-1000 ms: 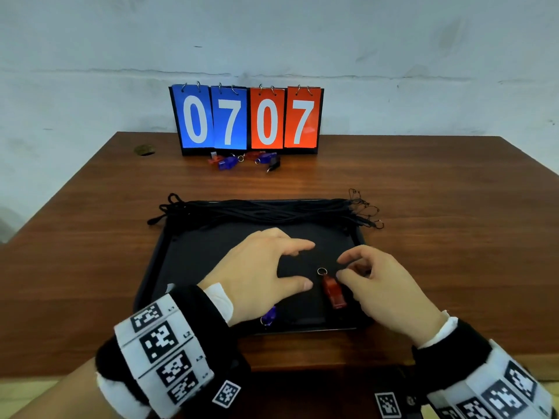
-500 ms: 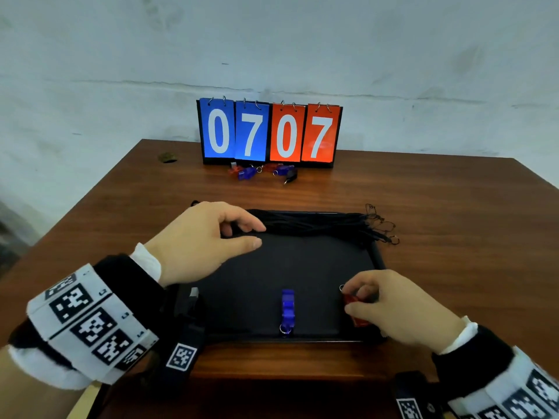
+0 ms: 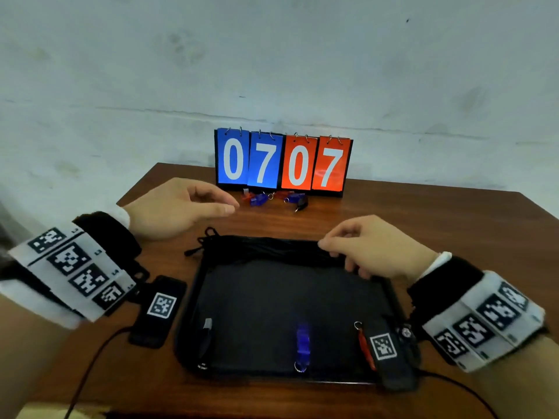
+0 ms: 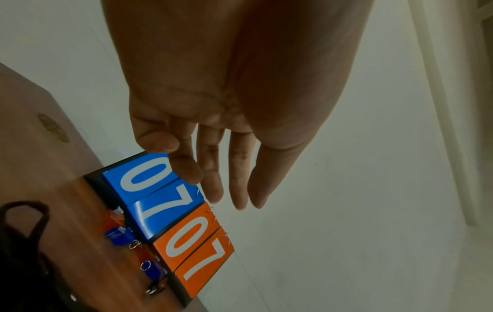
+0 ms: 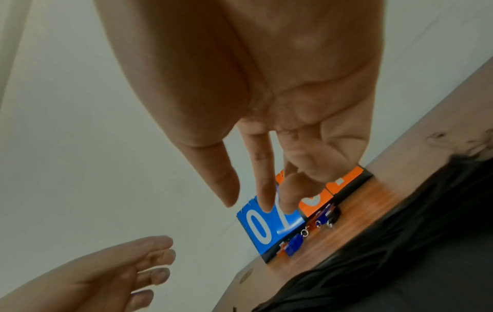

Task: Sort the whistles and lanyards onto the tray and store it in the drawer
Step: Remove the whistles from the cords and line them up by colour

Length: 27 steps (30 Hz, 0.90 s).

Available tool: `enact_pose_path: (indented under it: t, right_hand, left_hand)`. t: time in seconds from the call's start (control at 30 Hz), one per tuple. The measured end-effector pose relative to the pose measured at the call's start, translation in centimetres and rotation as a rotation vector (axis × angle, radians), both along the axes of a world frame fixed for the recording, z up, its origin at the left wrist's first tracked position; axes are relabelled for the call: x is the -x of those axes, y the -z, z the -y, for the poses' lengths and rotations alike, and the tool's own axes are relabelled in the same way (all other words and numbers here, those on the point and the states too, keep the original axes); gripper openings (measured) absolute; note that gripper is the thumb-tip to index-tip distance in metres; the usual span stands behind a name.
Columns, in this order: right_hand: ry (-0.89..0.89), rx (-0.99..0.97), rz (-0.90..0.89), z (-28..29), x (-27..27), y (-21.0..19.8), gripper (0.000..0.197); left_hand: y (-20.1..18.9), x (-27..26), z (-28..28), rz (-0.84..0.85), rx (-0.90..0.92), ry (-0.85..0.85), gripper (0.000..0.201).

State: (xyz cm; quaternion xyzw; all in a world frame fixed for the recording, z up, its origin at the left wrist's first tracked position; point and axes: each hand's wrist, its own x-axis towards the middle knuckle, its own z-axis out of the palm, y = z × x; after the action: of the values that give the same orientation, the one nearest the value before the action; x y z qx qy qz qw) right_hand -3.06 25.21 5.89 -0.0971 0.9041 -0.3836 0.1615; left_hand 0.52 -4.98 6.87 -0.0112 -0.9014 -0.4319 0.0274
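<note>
Scoreboard (image 3: 282, 161) reads 0707; left grip (image 3: 178, 210) and right grip (image 3: 381, 249) both slack, unclenched.

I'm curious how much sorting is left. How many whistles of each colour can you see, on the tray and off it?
Red whistles: 3 (1 on the tray, 2 by the scoreboard)
Blue whistles: 3 (1 on tray, 2 by scoreboard)
Black whistles: 2 (1 on tray, 1 by scoreboard)
Total: 8 whistles. The far pile overlaps, so that count is approximate.
</note>
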Motion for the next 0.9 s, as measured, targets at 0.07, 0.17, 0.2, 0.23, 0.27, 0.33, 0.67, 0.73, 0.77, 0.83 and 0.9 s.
enact_pose_path:
  t: [0.07,0.17,0.2,0.23,0.27,0.33,0.67,0.73,0.77,0.83,0.9]
  right_hand:
    - [-0.004,0.017,0.027,2.2,1.8,-0.4,0.018]
    - [-0.004,0.033,0.050,5.3,4.8,-0.4,0.021]
    - [-0.003,0.024,0.039,6.2,5.7,-0.4,0.022]
    - [-0.006,0.007,0.021,7.0,6.6,-0.2,0.022]
    - [-0.016,-0.012,0.005,8.1,7.6,0.0,0.021]
    - [-0.026,-0.037,-0.008,10.2,9.4,0.5,0.019]
    - [-0.121,-0.252,-0.089,18.7,16.4,5.8,0.031]
    - [-0.101,-0.290,-0.096,19.4,17.4,6.9,0.040]
    - [-0.088,-0.310,-0.107,19.7,18.1,7.4,0.043]
    - [-0.034,-0.345,-0.119,20.1,19.2,8.3,0.048]
    - [0.025,-0.353,-0.103,20.1,20.1,8.9,0.053]
  left_hand:
    - [-0.1,1.5,1.0,0.048,-0.059,-0.032,0.012]
    - [0.5,3.1,2.0,0.094,-0.172,-0.064,0.013]
    - [0.8,3.6,2.2,0.103,-0.186,-0.078,0.014]
    - [1.3,4.0,2.2,0.114,-0.187,-0.090,0.014]
    - [1.9,4.5,2.5,0.126,-0.183,-0.098,0.015]
    - [3.2,5.2,2.8,0.154,-0.173,-0.099,0.016]
    - [10.5,7.0,5.0,0.152,-0.692,-0.243,0.016]
    - [11.7,7.2,5.3,0.132,-0.803,-0.278,0.016]
    - [12.3,7.3,5.5,0.118,-0.842,-0.296,0.017]
    - [13.1,7.5,5.8,0.092,-0.936,-0.321,0.017]
    - [13.4,7.6,6.2,0.076,-1.009,-0.327,0.017]
